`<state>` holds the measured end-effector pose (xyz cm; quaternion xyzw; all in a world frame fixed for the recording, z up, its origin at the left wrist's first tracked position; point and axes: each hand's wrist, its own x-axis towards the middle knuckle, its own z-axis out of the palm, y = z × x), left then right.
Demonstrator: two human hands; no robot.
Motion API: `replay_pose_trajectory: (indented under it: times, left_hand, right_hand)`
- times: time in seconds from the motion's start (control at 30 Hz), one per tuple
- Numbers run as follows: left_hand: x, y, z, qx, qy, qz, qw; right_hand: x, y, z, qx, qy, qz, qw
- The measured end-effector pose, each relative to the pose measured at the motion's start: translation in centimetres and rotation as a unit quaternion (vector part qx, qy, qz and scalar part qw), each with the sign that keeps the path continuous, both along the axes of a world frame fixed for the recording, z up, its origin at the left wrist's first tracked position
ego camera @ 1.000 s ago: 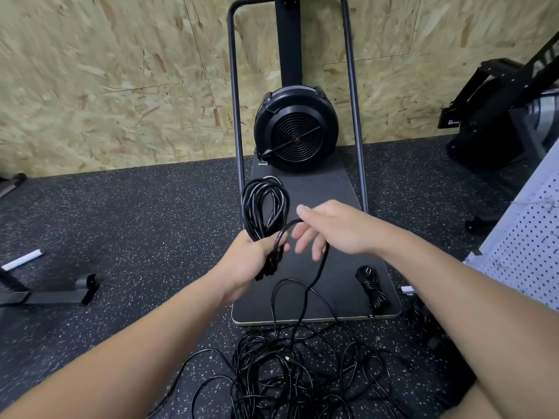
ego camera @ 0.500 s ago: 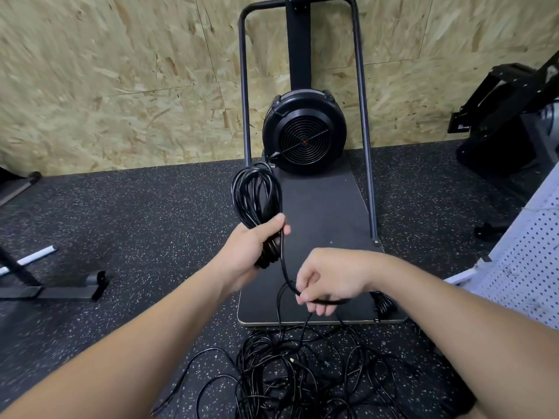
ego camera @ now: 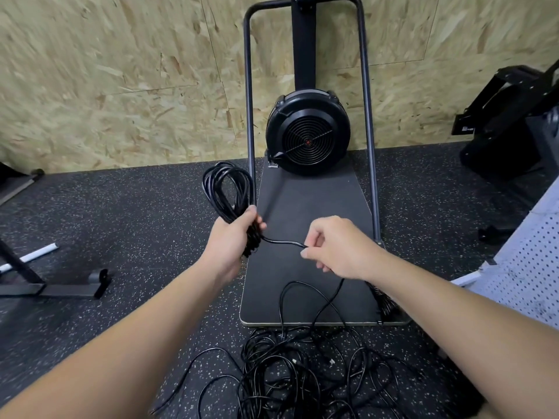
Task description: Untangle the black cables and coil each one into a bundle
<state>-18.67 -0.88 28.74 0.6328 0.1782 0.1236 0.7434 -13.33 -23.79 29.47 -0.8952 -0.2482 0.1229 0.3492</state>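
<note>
Most of the black cable still lies as a loose tangle (ego camera: 305, 370) on the floor just off the near edge of the machine's base board (ego camera: 314, 213), feeding upward. Above that board the left hand (ego camera: 234, 237), fingers wrapped tight, holds the coiled bundle (ego camera: 227, 192) so its loops stay together. The right hand (ego camera: 335, 246) pinches the free strand (ego camera: 284, 242), drawn fairly straight between the hands, probably ready for another wrap.

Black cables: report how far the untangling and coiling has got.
Done: one small coiled bundle lies on the black platform, partly hidden by the right forearm. In hand: the left hand grips a looped coil; the right hand pinches its free strand. Left: the tangled pile on the floor.
</note>
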Motion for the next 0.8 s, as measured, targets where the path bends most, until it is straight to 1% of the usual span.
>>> replay_pose_trajectory:
  times: [0.1, 0.17, 0.23, 0.33, 0.4, 0.53, 0.6, 0.67, 0.73, 0.8]
  left_hand:
    - [-0.1, 0.6, -0.3, 0.029, 0.041, 0.005, 0.999]
    - [-0.1, 0.3, -0.7, 0.024, 0.05, -0.023, 0.998]
    - [-0.3, -0.2, -1.0, 0.011, 0.057, -0.072, 0.996]
    - [-0.7, -1.1, -1.1, 0.051, 0.081, -0.134, 0.986]
    - [-1.1, -1.8, -1.1, 0.053, 0.09, -0.174, 0.979]
    - [-1.7, -3.4, -1.0, -0.033, 0.13, -0.241, 0.961]
    - [-1.9, -4.2, -0.9, -0.063, 0.144, -0.273, 0.949]
    - [-2.0, -5.0, -0.9, -0.07, 0.142, -0.267, 0.95]
    - [-1.8, -5.4, -0.9, -0.056, 0.132, -0.219, 0.965]
    - [-1.2, -5.2, -0.8, -0.053, 0.116, -0.154, 0.98]
  right_hand:
    - [-1.5, 0.0, 1.5, 0.023, -0.002, 0.1, 0.995]
    - [-2.2, 0.3, 2.0, 0.022, -0.049, 0.136, 0.989]
    - [-2.6, 0.6, 2.4, 0.035, -0.08, 0.154, 0.984]
    - [-2.4, 0.4, 3.0, 0.056, -0.09, 0.152, 0.983]
    - [-2.0, 0.0, 3.3, 0.056, -0.087, 0.138, 0.985]
    - [-0.4, -1.2, 3.4, 0.045, -0.08, 0.109, 0.99]
    - [0.0, -1.5, 3.4, 0.049, -0.067, 0.114, 0.99]
    - [0.1, -1.6, 3.2, 0.062, -0.054, 0.12, 0.989]
    - [0.1, -1.7, 3.1, 0.071, -0.03, 0.117, 0.99]
    - [0.6, -2.1, 2.7, 0.056, 0.041, 0.112, 0.991]
